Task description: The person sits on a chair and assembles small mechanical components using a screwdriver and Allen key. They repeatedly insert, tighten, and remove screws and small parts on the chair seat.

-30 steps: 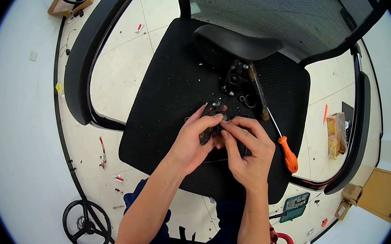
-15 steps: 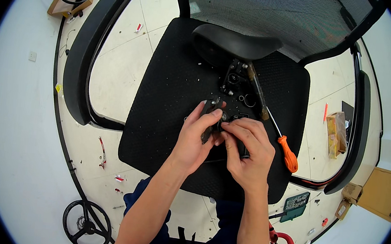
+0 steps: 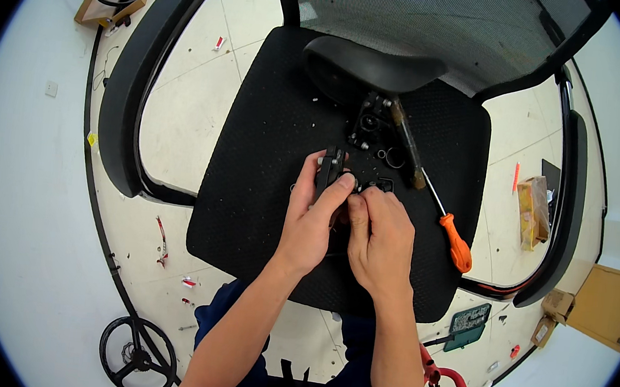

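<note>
My left hand is closed around a black bracket-like metal part, which stands up between thumb and fingers. Close against it, my right hand has its thumb and forefinger pressed together at the part's right side; what they pinch is hidden. Another small black piece shows just beyond the right fingers. Both hands are over the black chair seat. Farther back on the seat lie a black bicycle saddle, a black clamp-like part and a metal ring.
An orange-handled screwdriver lies at the seat's right side, beside a brown-stained tube. Armrests flank the seat. On the floor are a black spoked wheel, a red frame part, a green case and cardboard boxes.
My right hand has shifted left and turned, its fingers curling in closer to the left hand. The black part in my left hand now stands more upright.
</note>
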Tool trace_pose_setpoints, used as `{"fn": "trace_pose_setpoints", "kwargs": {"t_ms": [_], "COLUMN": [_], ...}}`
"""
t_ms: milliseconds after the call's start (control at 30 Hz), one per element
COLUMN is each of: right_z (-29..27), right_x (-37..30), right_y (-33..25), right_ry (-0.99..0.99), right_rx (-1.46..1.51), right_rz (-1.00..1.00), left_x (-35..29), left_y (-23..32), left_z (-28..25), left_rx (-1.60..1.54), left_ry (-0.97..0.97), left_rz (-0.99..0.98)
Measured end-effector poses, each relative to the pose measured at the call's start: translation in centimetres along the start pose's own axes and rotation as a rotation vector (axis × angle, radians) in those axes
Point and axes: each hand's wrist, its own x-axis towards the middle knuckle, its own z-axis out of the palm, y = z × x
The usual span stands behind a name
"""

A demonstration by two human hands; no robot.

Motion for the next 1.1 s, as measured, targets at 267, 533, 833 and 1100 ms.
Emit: {"fn": "trace_pose_setpoints", "kwargs": {"t_ms": [267, 533, 833, 1100], "right_z": [-0.1, -0.3, 0.1, -3.0], "right_x": [0.0, -0.2, 0.0, -0.6], "right_y": [0.2, -0.5, -1.0, 2.3], "right_ry": [0.010, -0.003, -0.029, 0.295], "right_rx": [0.073, 0.180, 0.320, 0.203], "right_rz": [-0.033, 0.126, 0.249, 0.311], "left_x": [0.0, 0.0, -0.1, 0.1], "left_y": [0.0, 0.3, 0.5, 1.9], "left_z": [0.3, 0.5, 0.3, -0.5], "left_rx": [0.068, 0.107, 0.332, 0.078], "left_ry": [0.039, 0.017, 0.038, 0.100], "left_rz": [-0.017, 0.055, 0.123, -0.009]}}
